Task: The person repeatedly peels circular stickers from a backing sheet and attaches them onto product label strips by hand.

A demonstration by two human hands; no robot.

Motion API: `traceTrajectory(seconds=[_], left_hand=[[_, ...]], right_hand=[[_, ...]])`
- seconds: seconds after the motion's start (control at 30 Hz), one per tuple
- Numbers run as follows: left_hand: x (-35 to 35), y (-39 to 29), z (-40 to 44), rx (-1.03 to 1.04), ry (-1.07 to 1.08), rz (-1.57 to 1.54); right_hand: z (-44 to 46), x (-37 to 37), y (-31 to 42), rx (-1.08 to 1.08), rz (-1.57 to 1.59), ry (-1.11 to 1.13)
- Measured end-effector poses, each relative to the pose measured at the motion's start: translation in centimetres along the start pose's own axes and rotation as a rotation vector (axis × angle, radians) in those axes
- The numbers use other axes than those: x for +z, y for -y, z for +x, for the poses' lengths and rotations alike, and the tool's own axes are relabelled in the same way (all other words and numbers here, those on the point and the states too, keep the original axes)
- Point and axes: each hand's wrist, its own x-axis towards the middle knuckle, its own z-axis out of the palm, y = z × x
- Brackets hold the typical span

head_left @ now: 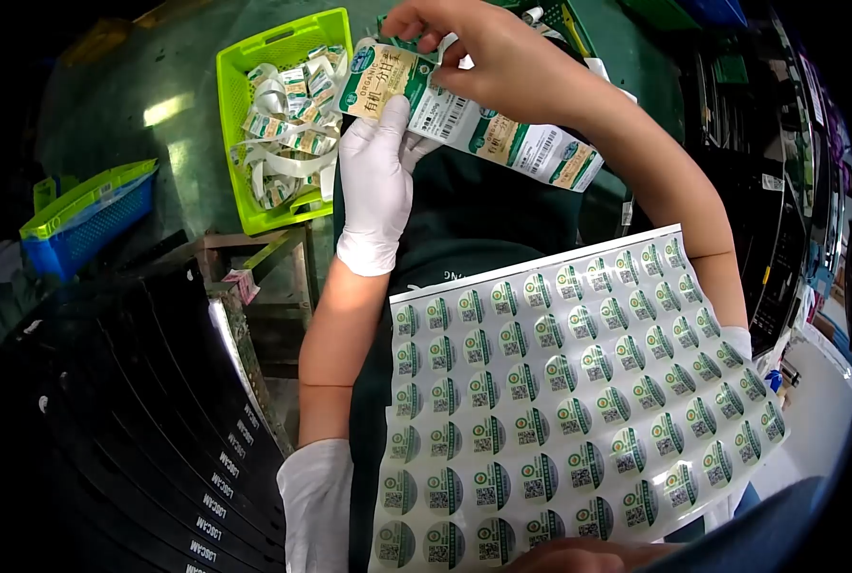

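Note:
My left hand [376, 177], in a white glove, pinches a strip of green, white and tan printed labels [445, 115], with its thumb on the front label. The strip runs down to the right, past my right forearm. My right hand [464, 53] is bare, its fingers curled at the strip's upper edge; what lies between the fingertips is too small to make out. Below my hands, a large sheet of round green stickers with square codes [560, 382] spreads across my front and partly covers my right arm.
A lime-green basket [230, 124] with labels and curled backing strips stands beyond my left hand. Blue and green baskets [92, 215] are at far left, black stacked crates [130, 401] at lower left. A blurred skin-coloured shape and blue cloth show at the bottom edge.

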Motion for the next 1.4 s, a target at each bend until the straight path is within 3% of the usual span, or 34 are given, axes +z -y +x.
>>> traceTrajectory(seconds=[0.03,0.13,0.2,0.27,0.3,0.33,0.4,0.43,0.47,0.5,0.57,0.6,0.63,0.67,0.73,0.8,0.93,1.0,1.03,1.13,1.23,1.33,1.4], left_hand=[[-0.1,0.1,-0.1,0.002,0.003,0.003],[-0.5,0.2,-0.2,0.029,0.035,-0.072],[-1.2,-0.1,-0.3,0.028,-0.014,-0.097],[-2.0,-0.8,-0.1,0.029,0.009,-0.148],[-3.0,-0.9,0.2,0.021,-0.039,-0.234],[-3.9,-1.4,0.2,0.029,0.136,-0.345],[-4.4,-3.9,-0.6,0.052,0.265,-0.499],[-4.0,-3.4,0.2,0.101,0.243,-0.376],[-4.0,-2.7,0.4,0.165,0.209,-0.254],[-4.5,-2.0,0.2,0.225,0.169,-0.128],[-3.6,-0.7,0.4,0.198,0.121,-0.304],[-2.9,-0.1,0.5,0.086,0.106,-0.600],[-3.0,-1.3,0.6,-0.103,0.575,-0.843],[-2.6,-1.9,0.5,0.036,0.629,-0.778],[-2.9,-4.4,-0.3,0.136,0.794,-0.809],[-2.5,-7.2,-3.1,0.269,0.766,-0.494],[-0.1,-10.7,-6.5,0.345,0.931,0.111],[2.2,-10.2,-7.3,0.583,1.017,0.297],[2.1,-9.1,-8.1,0.802,0.896,0.409],[1.2,-7.5,-7.7,0.812,0.711,0.404],[-0.6,-6.4,-5.5,0.832,0.511,0.847],[-2.2,-5.0,-3.7,0.590,0.262,1.134],[-3.3,-3.0,-2.6,0.534,0.198,1.042]], right_hand=[[0.0,0.1,-0.4,-0.013,0.011,-0.007],[0.0,0.1,-2.3,-0.373,-0.471,-0.351],[-0.8,-0.5,-2.3,-0.174,-0.172,-0.287],[-1.6,0.9,-3.7,-0.226,-0.057,-0.291],[-2.5,1.2,-2.8,-0.105,0.017,-0.113],[-3.0,0.9,-1.6,0.101,-0.013,0.118],[-3.5,1.3,-1.8,-0.025,-0.114,0.105],[-3.9,1.5,-1.5,0.038,0.338,0.176],[-4.3,1.8,-0.4,0.064,0.581,0.192],[-4.7,2.4,0.3,0.077,0.617,0.257],[-5.0,2.7,1.1,0.102,0.562,0.357],[-5.4,2.8,1.1,0.075,0.371,0.281],[-5.7,2.7,0.2,0.031,0.304,0.097],[-6.2,2.4,-0.9,-0.009,0.232,-0.086],[-8.2,0.2,-2.3,0.127,0.460,-0.313],[-11.4,-2.5,-3.6,0.205,0.443,-0.436],[-18.0,-5.0,-3.4,0.273,0.525,-0.402],[-19.6,-4.4,-2.0,0.288,0.579,-0.402],[-20.1,-4.2,-1.5,0.317,0.585,-0.427],[-21.4,-3.7,-0.9,0.391,0.687,-0.428],[-23.0,-3.5,-3.2,0.348,0.636,-0.364],[-22.6,-2.5,-4.0,0.463,0.678,-0.302],[-21.5,-1.4,-3.8,0.543,0.611,-0.269]])
